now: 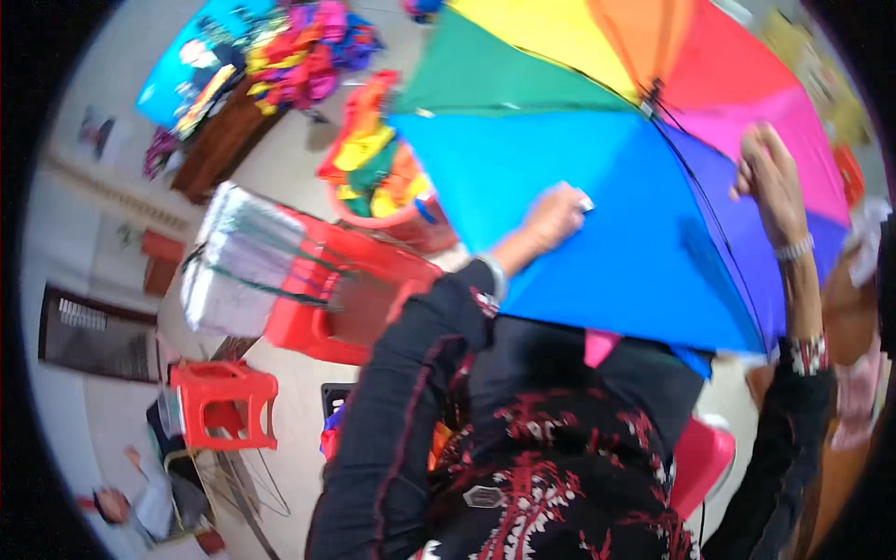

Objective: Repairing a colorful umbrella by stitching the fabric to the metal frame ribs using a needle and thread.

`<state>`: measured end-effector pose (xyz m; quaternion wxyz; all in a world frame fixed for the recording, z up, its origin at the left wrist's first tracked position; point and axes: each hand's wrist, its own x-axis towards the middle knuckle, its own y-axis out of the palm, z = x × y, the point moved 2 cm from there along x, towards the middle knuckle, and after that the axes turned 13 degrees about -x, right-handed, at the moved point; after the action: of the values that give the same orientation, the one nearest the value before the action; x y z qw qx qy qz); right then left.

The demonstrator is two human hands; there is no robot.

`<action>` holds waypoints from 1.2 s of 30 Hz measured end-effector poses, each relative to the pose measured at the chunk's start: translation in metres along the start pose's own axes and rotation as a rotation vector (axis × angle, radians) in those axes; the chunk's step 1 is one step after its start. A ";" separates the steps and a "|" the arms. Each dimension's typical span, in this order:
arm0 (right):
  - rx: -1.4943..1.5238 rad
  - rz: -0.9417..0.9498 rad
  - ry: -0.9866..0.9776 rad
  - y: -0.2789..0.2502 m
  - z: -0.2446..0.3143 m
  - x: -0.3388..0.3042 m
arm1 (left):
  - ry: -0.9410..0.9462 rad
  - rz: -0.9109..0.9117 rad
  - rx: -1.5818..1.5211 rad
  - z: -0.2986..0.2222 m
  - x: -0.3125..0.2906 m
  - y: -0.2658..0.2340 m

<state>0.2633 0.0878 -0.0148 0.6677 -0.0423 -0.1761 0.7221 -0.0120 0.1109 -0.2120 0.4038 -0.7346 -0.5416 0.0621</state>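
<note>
A rainbow umbrella (597, 252) is spread open across my lap and in front of me, with its thin dark ribs and hub showing. My left hand (555, 217) is closed over the blue panel, and a small whitish thing peeks out at its fingertips, too blurred to name. Above the purple and pink panels, my right hand (773, 177) is raised with its fingers curled together. Whatever it may hold is too small to make out.
Left of the umbrella stands a round basin (411, 229) of colourful cloth. Red plastic stools (322, 345) (224, 443) are farther left, one bearing a whitish box-like thing (247, 257). A brown table (219, 145) holds bright fabric at the far left. Someone (154, 499) sits at lower left.
</note>
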 end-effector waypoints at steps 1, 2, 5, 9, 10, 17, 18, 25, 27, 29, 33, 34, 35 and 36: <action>-0.011 0.004 0.019 0.002 -0.001 0.003 | 0.020 0.013 -0.028 -0.004 -0.003 -0.001; 0.026 0.011 0.017 0.006 -0.004 0.006 | 0.069 -0.028 -0.091 -0.008 -0.011 -0.004; 0.082 -0.020 0.034 -0.002 -0.022 0.017 | -0.119 0.006 -0.076 -0.022 -0.013 -0.005; 0.177 -0.035 0.044 -0.012 -0.042 0.038 | -0.150 0.055 -0.007 -0.022 -0.010 -0.004; 0.205 -0.068 0.027 -0.015 -0.041 0.044 | -0.145 0.046 -0.007 -0.012 -0.003 -0.003; 0.072 0.168 0.130 0.036 -0.036 0.048 | 0.448 -0.008 0.105 0.020 0.012 -0.009; -0.108 0.301 0.083 0.052 -0.041 0.042 | -0.026 0.020 -0.386 0.022 0.007 -0.009; -0.653 0.445 -0.238 0.144 -0.101 0.016 | -0.647 -0.242 -0.998 -0.015 0.015 -0.026; -0.662 0.391 -0.210 0.157 -0.109 0.011 | -0.642 -0.215 -0.977 -0.020 0.014 -0.024; -0.632 0.401 -0.124 0.171 -0.114 0.010 | -0.631 -0.206 -0.933 -0.024 0.013 -0.024; -0.350 0.425 0.209 0.183 -0.123 0.009 | -0.651 -0.201 -0.854 -0.023 0.010 -0.025; -0.217 0.426 0.352 0.184 -0.127 0.009 | -0.654 -0.197 -0.856 -0.022 0.010 -0.024; -0.215 0.426 0.355 0.185 -0.129 0.011 | -0.643 -0.177 -0.790 -0.019 0.009 -0.024; -0.119 0.374 0.413 0.185 -0.133 0.014 | -0.632 -0.155 -0.724 -0.016 0.009 -0.024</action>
<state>0.1261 0.1191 -0.1940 0.5411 -0.2591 -0.0676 0.7972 -0.0180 0.1120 -0.1826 -0.0585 -0.7306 -0.6777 0.0593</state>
